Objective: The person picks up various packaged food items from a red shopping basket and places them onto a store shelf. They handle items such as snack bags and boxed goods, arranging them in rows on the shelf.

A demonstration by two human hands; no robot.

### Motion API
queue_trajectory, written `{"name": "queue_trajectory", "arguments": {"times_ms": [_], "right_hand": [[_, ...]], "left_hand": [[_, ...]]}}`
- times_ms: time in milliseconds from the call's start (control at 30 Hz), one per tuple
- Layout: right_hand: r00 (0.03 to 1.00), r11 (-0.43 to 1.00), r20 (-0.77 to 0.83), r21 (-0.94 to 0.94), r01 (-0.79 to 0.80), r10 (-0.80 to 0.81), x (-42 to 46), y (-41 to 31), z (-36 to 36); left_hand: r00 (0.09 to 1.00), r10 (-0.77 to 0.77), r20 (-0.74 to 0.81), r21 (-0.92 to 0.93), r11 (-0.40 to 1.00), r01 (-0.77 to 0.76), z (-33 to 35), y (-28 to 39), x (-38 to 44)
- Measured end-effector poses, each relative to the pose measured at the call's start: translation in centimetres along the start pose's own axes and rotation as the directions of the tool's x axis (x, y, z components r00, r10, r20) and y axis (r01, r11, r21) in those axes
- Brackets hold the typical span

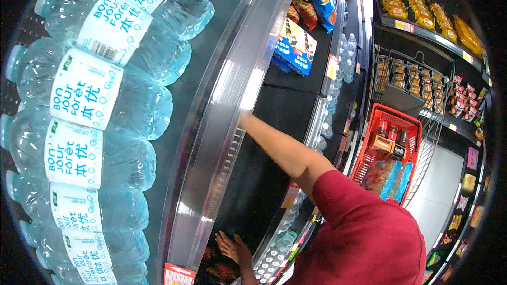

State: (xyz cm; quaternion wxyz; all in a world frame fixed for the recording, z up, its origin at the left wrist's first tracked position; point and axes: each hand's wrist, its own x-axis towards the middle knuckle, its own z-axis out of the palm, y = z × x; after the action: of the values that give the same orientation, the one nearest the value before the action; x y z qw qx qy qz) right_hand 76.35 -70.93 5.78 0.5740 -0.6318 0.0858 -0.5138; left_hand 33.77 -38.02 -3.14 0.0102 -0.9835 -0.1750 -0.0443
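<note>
My right forearm [277, 146], below a dark red sleeve, reaches under the clear plastic front edge [233, 87] of a shelf; the hand is hidden behind that edge. My left hand [231, 247] is over a dark shelf near the bottom of the view, fingers spread, with nothing seen in it. Dark packages, too dim to name, lie beside it. Large clear plastic water bottles [138, 107] with white labels stand in a row on the shelf above. Snack bags [323, 2] and a blue box [295, 47] lie on the dark shelf beyond my right arm.
A wire shopping cart [425, 158] holds a red plastic basket [416, 126] with small boxes and blue-edged packs, on the right. Shelves of packaged snacks [425, 16] line the far side. Small water bottles [349, 63] stand on a lower shelf.
</note>
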Motion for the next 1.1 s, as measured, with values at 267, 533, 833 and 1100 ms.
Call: {"name": "queue_trajectory", "arguments": {"times_ms": [267,533,833,1100], "right_hand": [[0.923,0.919,0.122,0.112,-0.379,0.366,-4.3,12.1,0.4],[0.869,0.570,0.057,0.733,-0.371,0.492,-3.2,-0.8,4.0],[0.972,0.804,0.128,0.546,-0.236,0.198,-7.9,-5.4,1.8],[0.924,0.915,0.106,0.136,-0.379,0.367,-11.9,11.4,2.5]], "left_hand": [[0.998,0.062,-0.030,0.000,0.998,-0.062,0.9,0.2,1.1],[0.993,0.101,-0.055,-0.057,0.993,-0.105,0.3,0.8,0.9],[0.992,0.091,-0.092,-0.025,0.995,-0.094,0.8,-0.6,0.0],[0.985,0.142,-0.095,-0.035,0.989,-0.145,0.9,0.9,0.7]]}}
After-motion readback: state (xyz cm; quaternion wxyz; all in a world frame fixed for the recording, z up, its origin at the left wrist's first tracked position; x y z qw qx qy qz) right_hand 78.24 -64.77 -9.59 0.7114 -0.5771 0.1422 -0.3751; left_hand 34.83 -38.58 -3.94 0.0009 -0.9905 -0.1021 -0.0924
